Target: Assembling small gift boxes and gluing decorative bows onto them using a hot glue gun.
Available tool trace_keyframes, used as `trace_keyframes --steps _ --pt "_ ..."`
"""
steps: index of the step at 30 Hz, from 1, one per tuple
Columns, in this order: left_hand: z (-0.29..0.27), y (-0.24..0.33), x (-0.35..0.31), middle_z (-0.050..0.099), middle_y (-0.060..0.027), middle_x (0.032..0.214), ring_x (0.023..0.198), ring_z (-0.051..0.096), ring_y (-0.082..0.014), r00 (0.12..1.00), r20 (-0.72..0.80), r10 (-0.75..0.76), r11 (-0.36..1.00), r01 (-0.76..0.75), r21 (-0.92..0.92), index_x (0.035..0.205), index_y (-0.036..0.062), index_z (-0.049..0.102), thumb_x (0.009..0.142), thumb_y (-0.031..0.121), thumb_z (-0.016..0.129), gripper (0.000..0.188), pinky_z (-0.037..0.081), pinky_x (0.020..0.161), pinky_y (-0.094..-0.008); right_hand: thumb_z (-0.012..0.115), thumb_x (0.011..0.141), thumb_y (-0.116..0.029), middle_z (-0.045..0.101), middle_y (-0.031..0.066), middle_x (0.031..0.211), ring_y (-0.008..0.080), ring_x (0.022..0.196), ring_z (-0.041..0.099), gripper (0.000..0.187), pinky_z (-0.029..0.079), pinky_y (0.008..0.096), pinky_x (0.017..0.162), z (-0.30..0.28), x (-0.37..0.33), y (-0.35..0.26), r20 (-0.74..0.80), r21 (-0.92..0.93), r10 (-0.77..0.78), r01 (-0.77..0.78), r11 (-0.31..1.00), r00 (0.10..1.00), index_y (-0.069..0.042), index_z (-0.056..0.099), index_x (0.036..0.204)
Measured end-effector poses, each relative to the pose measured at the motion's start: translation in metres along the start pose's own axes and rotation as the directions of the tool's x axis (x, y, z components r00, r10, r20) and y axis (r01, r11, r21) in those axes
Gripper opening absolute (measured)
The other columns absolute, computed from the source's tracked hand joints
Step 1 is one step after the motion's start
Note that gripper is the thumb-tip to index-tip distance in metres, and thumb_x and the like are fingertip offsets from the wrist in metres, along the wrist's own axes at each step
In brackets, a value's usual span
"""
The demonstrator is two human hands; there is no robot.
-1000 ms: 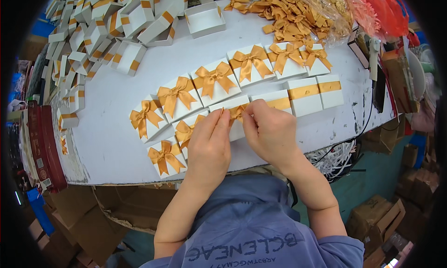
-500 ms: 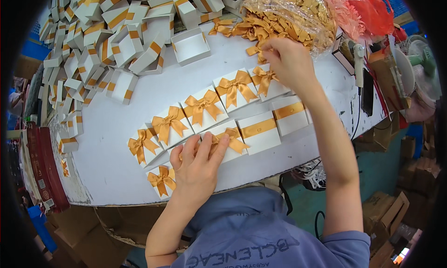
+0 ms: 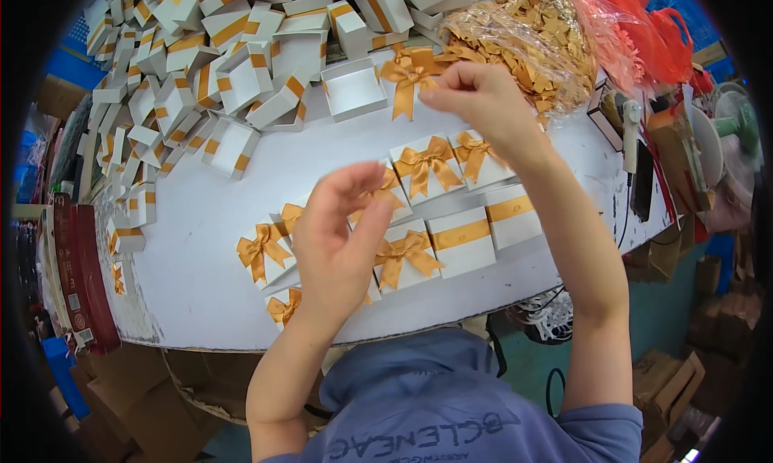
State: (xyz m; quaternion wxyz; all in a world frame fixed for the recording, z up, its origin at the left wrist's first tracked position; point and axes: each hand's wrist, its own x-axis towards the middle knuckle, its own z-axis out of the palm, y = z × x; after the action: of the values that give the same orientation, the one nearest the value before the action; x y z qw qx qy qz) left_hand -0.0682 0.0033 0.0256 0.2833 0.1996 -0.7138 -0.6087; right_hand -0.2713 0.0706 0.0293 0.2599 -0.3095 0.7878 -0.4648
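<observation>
My right hand (image 3: pixel 493 105) pinches a gold satin bow (image 3: pixel 405 78) by one side, lifted above the table at the far middle. Its loops and tails hang free to the left of my fingers. My left hand (image 3: pixel 332 229) is raised over two rows of small white boxes, fingers curved and apart, holding nothing. Gold bows sit on several boxes, such as the bowed box (image 3: pixel 429 169) in the far row and the near-row bowed box (image 3: pixel 405 258). A banded box (image 3: pixel 460 244) and its neighbour (image 3: pixel 512 213) carry only a gold band. My left hand hides part of both rows.
Open white trays (image 3: pixel 354 91) with gold bands pile up at the far left. A clear plastic bag (image 3: pixel 555 40) of gold bows lies at the far right, beside a red bag (image 3: pixel 668 36). A phone (image 3: pixel 642 181) and a corded white device (image 3: pixel 630 133) lie at the right edge.
My right hand has taken a gold bow from the loose bows and drawn it leftward. My left hand has lifted off the near-row bow it was touching. The view has shifted slightly.
</observation>
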Motion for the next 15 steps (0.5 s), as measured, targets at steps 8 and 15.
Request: trace_keyframes --steps 8,15 --pt "0.038 -0.005 -0.005 0.061 -0.0031 0.084 0.078 0.055 -0.0061 0.939 0.002 -0.344 0.697 0.257 -0.669 0.105 -0.0007 0.057 0.089 0.014 0.057 0.022 0.044 0.069 -0.0190 0.069 0.070 -0.010 0.055 0.0034 0.076 0.0137 0.056 0.053 0.011 0.041 0.0246 0.046 0.033 -0.097 -0.002 -0.089 -0.363 -0.679 0.611 0.704 0.729 -0.007 0.060 0.073" --pt "0.050 -0.013 -0.031 0.060 -0.0038 0.083 0.079 0.056 -0.0064 0.923 0.093 -0.374 0.768 0.364 -0.526 0.106 -0.0009 0.055 0.088 0.011 0.057 0.021 0.044 0.067 -0.0172 0.061 0.084 -0.007 0.057 0.0004 0.069 0.0031 0.057 0.049 0.011 0.040 0.0170 0.051 0.031 -0.129 0.009 -0.083 0.476 -0.007 0.046 0.879 0.997 0.002 0.056 0.088"
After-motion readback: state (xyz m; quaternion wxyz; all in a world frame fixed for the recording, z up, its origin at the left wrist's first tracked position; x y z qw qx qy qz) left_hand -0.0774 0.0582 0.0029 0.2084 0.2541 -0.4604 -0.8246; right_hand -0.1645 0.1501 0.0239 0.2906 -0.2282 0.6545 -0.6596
